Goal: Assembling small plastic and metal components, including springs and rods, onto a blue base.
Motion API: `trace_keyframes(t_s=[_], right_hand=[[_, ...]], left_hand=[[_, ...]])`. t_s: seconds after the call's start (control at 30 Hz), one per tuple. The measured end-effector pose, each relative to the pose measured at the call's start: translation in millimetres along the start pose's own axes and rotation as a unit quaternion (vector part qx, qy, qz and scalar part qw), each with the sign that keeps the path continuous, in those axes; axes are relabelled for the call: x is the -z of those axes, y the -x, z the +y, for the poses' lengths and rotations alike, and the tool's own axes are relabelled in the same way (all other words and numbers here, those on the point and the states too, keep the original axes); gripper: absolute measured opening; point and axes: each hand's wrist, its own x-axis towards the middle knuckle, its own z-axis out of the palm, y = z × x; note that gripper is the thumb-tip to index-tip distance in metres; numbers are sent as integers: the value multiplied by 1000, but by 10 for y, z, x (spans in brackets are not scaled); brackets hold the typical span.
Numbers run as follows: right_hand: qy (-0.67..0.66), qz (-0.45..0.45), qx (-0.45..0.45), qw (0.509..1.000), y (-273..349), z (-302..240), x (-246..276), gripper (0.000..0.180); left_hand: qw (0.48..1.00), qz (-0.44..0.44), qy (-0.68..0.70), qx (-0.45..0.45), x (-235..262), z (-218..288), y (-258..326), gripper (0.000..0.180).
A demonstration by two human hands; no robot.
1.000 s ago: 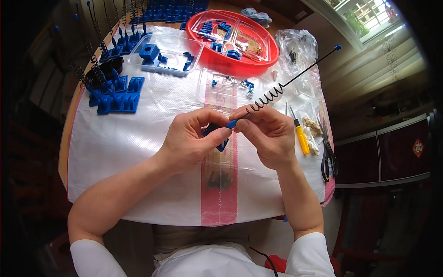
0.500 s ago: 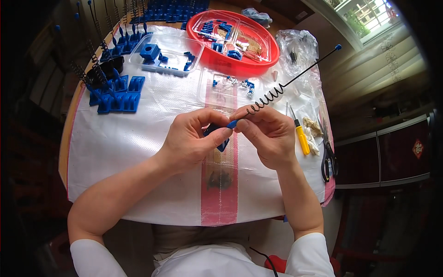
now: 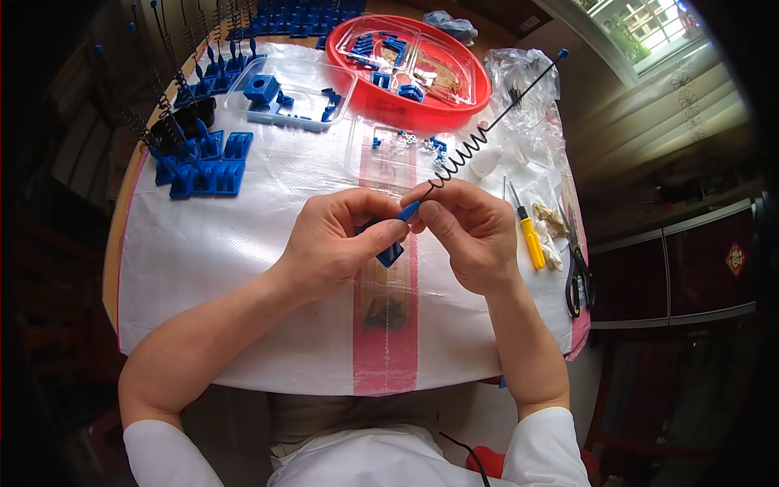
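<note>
In the middle of the table, my left hand [image 3: 337, 239] is closed around a blue plastic piece [image 3: 391, 256] whose slim blue stem [image 3: 408, 212] sticks out past the thumb. A black coiled wire [image 3: 460, 160] rises from that stem toward the upper right, with a small blue knob [image 3: 563, 53] at its far end. My right hand [image 3: 475, 239] pinches the wire's lower end between thumb and fingers, right where it meets the stem. The fingers partly hide the blue piece and the joint.
Assembled blue bases [image 3: 213, 174] with black springs line the left side. A clear box [image 3: 296, 126] of blue parts and a red basin [image 3: 479, 97] stand at the back. On the right lie a yellow-handled screwdriver [image 3: 531, 243], scissors [image 3: 577, 284] and plastic bags [image 3: 544, 138].
The coiled wire has tilted more upright, its knob moving left and up. More of the blue stem and blue piece shows between my hands.
</note>
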Motion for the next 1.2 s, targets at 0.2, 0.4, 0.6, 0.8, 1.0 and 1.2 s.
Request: trace_keyframes(t_s=[0.2,0.4,0.6,0.8,1.0,1.2], right_hand=[[-37,-3,-40,999,-17,51,39,19],[-122,-26,-84,989,-25,38,69,24],[-111,-24,-71,991,-22,6,44,28],[-73,-18,-54,996,-21,14,49,29],[-52,-19,-37,998,-24,33,30,28],[-50,-26,-47,997,-25,68,6,26]], left_hand=[[999,-14,46,24,47,-19,-1,21],[995,-32,81,57,63,15,-5,23],[997,-9,70,19,40,4,-3,19],[999,28,32,31,48,5,2,18],[998,51,-21,12,31,-7,-4,15],[990,67,-103,-74,-10,16,20,11]])
